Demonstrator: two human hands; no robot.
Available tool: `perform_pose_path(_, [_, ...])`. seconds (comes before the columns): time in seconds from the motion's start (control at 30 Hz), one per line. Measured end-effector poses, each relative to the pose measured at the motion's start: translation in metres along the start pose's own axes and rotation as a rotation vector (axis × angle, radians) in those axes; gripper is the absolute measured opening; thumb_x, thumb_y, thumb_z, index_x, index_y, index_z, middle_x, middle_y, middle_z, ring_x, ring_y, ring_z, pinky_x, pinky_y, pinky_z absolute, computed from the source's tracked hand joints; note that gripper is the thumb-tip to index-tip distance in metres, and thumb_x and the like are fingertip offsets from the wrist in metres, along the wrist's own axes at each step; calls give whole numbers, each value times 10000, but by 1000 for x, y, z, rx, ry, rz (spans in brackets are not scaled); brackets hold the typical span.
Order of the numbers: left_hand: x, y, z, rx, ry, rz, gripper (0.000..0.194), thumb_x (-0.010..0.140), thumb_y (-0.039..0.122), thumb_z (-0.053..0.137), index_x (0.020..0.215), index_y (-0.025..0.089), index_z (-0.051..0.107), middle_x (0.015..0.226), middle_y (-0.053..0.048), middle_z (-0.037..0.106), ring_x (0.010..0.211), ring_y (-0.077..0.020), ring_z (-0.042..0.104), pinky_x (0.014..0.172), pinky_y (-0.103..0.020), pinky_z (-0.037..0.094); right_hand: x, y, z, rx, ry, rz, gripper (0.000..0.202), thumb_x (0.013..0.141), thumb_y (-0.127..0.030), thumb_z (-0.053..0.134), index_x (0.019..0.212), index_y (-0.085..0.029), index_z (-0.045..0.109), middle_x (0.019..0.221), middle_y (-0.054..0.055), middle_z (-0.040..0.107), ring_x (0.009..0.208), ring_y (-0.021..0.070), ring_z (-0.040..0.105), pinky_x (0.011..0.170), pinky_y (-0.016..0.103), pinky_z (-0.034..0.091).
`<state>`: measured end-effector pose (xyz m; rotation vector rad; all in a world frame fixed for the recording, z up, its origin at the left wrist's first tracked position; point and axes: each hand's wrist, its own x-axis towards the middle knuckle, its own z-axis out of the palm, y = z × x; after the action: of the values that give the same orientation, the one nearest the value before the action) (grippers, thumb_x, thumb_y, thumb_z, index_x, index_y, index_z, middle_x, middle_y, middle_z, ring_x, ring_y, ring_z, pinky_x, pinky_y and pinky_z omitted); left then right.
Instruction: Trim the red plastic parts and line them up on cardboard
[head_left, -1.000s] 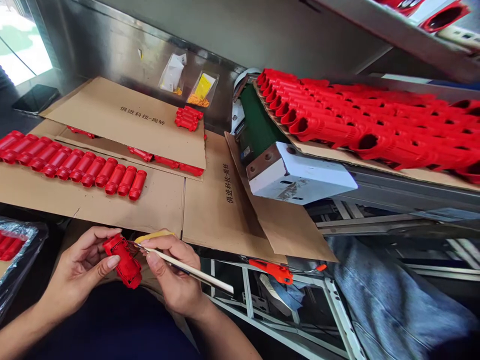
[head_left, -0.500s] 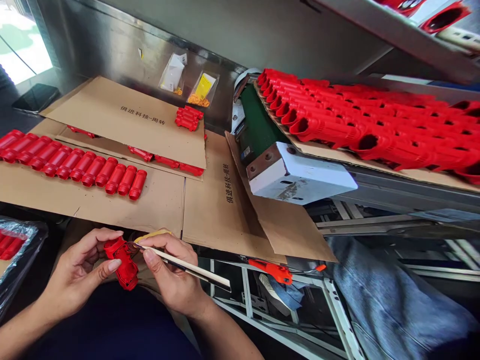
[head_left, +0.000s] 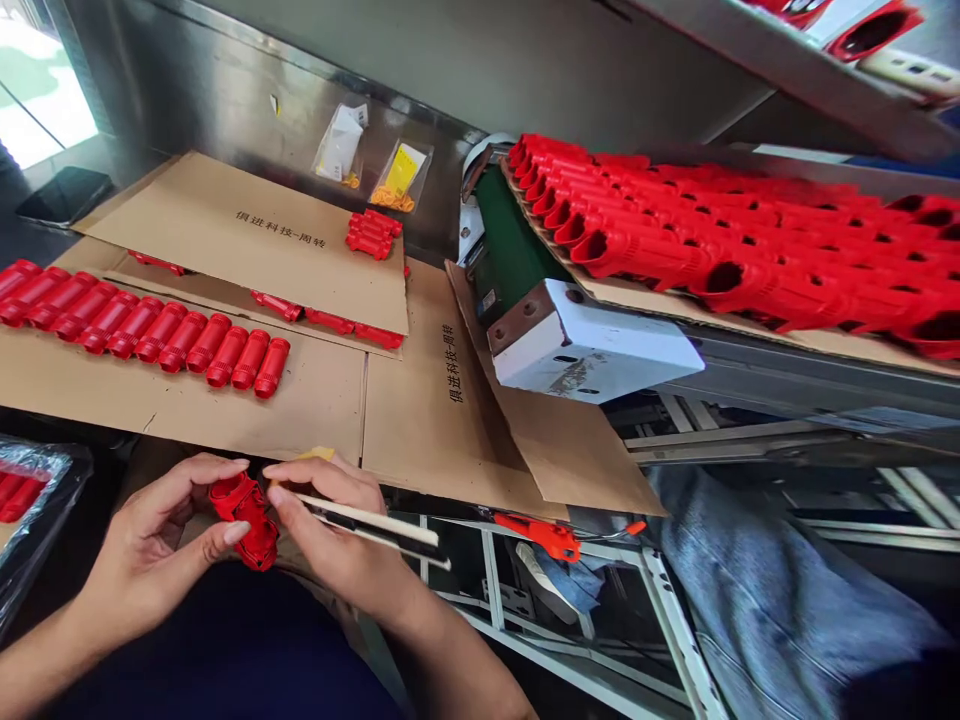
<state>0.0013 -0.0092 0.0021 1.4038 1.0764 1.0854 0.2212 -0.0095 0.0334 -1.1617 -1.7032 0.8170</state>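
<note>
My left hand (head_left: 169,535) grips a red plastic tubular part (head_left: 251,525) between thumb and fingers. The part is tilted, with an open round end near my fingertips and recesses along its side. My right hand (head_left: 341,525) is closed around slim, stick-like tools (head_left: 375,520), pale with dark sections, whose rear ends point down to the right. Its fingertips are beside the red part; the tools' working tips are hidden there. A bit of something yellow (head_left: 321,453) shows behind my right hand.
Red cylinders (head_left: 210,345) stand in a row on cardboard (head_left: 300,425). A cardboard sheet (head_left: 225,235) carries a red part (head_left: 373,233). Bags with orange pieces (head_left: 397,185) lie behind. To the right, a conveyor (head_left: 517,240) bears many red parts (head_left: 675,225). A person's denim leg (head_left: 750,580) is nearby.
My right hand has shifted slightly left, closer to the red part, and the tools have turned a little. The red part has rotated slightly in my left hand.
</note>
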Motion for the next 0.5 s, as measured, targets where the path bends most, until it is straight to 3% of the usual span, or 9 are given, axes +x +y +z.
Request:
perform_pose_path(0.13, [3,5,-1,183,-35,176,426,879,177,862,1260,359,803,1162,-46,829,1093,-241,775,962,-289,614,10,0,-4,-17,-138,42,107,1003,-165,723,963,-209,812,869,30,833,765,160,730,767,274,583])
perform_pose_path(0.3, [5,11,1,248,-23,288,465,861,126,862,1263,347,786,1123,-40,836,1023,-222,789,951,-284,609,11,0,-1,-68,-163,15,117,969,-175,661,873,-209,719,769,-10,713,712,140,651,729,250,532])
perform_pose_path(0.37, [4,8,3,194,20,229,420,844,148,883,1210,340,804,1098,-33,831,1008,-221,789,938,-279,612,10,-2,0,-81,-134,19,130,957,-196,642,834,-214,679,758,-16,676,698,137,627,714,247,518])
perform_pose_path(0.5, [4,3,5,-88,87,-111,367,799,304,945,1147,284,828,1055,-56,829,914,-244,801,811,-288,653,9,-5,-7,-19,-87,52,119,909,-159,666,810,-224,677,761,-19,702,690,136,636,712,244,514])
